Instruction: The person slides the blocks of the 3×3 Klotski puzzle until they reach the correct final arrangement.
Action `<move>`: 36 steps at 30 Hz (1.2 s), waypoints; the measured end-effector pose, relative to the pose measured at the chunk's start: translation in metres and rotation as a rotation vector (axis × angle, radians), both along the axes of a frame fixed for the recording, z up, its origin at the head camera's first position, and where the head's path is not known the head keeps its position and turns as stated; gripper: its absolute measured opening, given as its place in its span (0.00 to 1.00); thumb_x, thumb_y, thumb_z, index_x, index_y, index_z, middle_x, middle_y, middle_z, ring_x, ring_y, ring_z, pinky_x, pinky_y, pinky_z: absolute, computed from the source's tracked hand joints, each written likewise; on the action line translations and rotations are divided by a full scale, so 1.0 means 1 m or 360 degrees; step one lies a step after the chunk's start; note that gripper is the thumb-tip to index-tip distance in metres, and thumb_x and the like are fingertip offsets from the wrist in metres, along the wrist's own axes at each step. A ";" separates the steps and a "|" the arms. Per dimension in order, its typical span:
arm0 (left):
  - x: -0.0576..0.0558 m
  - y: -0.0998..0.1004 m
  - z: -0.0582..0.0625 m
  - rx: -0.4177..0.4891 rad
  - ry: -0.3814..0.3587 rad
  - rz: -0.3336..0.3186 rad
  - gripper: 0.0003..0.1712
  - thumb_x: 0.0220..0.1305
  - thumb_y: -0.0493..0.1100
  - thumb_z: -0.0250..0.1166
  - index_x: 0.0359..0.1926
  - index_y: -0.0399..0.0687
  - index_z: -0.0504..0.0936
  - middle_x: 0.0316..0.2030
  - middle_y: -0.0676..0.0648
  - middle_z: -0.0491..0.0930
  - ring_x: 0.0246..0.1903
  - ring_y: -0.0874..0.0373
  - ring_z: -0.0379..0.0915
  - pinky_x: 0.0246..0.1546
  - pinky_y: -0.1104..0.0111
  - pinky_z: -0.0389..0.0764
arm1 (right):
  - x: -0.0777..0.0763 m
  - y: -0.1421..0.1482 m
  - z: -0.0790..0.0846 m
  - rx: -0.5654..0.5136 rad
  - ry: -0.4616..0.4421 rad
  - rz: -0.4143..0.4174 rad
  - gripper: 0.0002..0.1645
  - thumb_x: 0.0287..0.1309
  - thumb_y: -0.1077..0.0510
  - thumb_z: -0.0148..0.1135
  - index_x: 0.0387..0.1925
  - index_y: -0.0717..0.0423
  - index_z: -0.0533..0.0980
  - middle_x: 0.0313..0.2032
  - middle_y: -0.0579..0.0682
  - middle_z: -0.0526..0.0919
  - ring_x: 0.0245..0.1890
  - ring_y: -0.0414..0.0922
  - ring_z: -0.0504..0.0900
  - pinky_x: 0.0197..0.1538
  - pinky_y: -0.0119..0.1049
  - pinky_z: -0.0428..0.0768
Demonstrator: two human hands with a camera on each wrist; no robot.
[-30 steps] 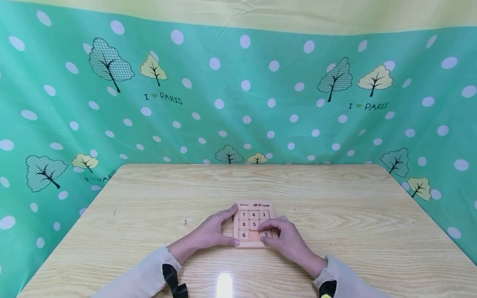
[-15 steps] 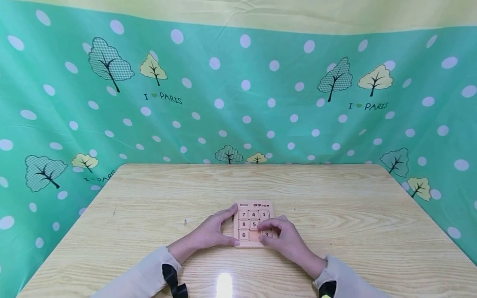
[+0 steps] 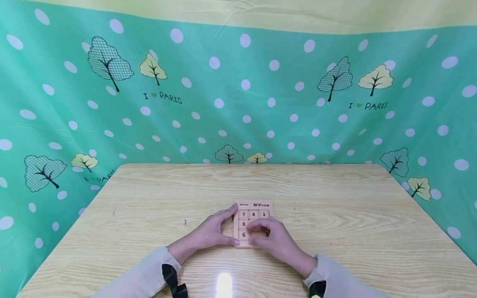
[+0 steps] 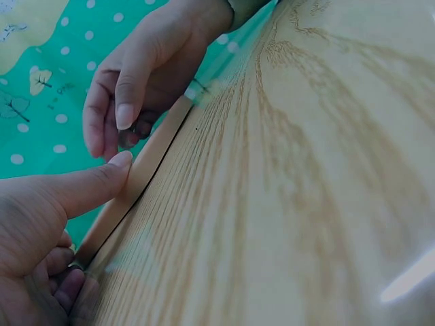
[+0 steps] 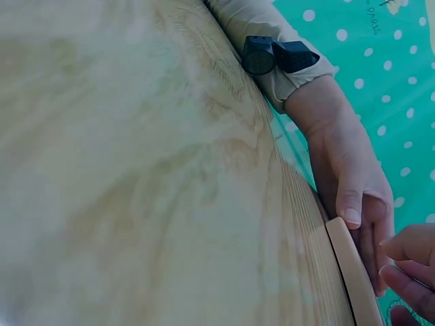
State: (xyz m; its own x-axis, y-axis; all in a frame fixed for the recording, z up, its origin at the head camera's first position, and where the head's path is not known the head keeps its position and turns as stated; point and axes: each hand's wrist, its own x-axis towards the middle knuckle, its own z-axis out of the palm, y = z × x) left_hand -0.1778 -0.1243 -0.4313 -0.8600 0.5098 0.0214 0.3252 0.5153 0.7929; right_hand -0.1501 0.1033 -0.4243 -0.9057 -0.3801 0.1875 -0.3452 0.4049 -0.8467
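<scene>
A pink number slide puzzle (image 3: 244,245) lies flat on the table. Its tiles 7, 4 and 1 form the top row, with 8 and 6 down the left and 3 at lower right. My left hand (image 3: 210,232) holds the puzzle's left side, thumb at the near corner and a fingertip at the far one. My right hand (image 3: 275,240) is over the middle and lower tiles, with bent index finger and thumb apart. It hides the middle tile and most of the lower middle slot. In the left wrist view, the right thumb (image 4: 126,102) points down over the puzzle's edge.
The wooden table (image 3: 167,186) stretches out on all sides of the puzzle. A green dotted cloth (image 3: 231,91) with printed trees hangs behind it. Black straps with small devices (image 5: 275,56) sit on the sleeves.
My right hand has shifted left, from the right-hand tiles to the middle column, and now covers the 5 tile. The left hand and the puzzle stay in place.
</scene>
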 end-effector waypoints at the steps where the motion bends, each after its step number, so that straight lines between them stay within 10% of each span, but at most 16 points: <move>1: 0.000 0.000 0.000 -0.0002 0.0002 -0.0001 0.59 0.43 0.54 0.76 0.71 0.43 0.55 0.71 0.47 0.52 0.70 0.48 0.47 0.70 0.53 0.50 | 0.000 -0.002 0.000 -0.0007 0.0008 0.0015 0.16 0.46 0.62 0.69 0.41 0.55 0.82 0.38 0.44 0.83 0.40 0.44 0.75 0.45 0.32 0.75; 36: 0.001 0.000 0.002 -0.0016 0.0032 -0.0004 0.58 0.43 0.55 0.76 0.71 0.43 0.55 0.71 0.46 0.53 0.70 0.46 0.48 0.69 0.51 0.51 | -0.002 -0.029 -0.001 0.0195 0.0087 -0.0112 0.13 0.41 0.63 0.72 0.34 0.51 0.85 0.31 0.39 0.83 0.33 0.39 0.68 0.37 0.30 0.66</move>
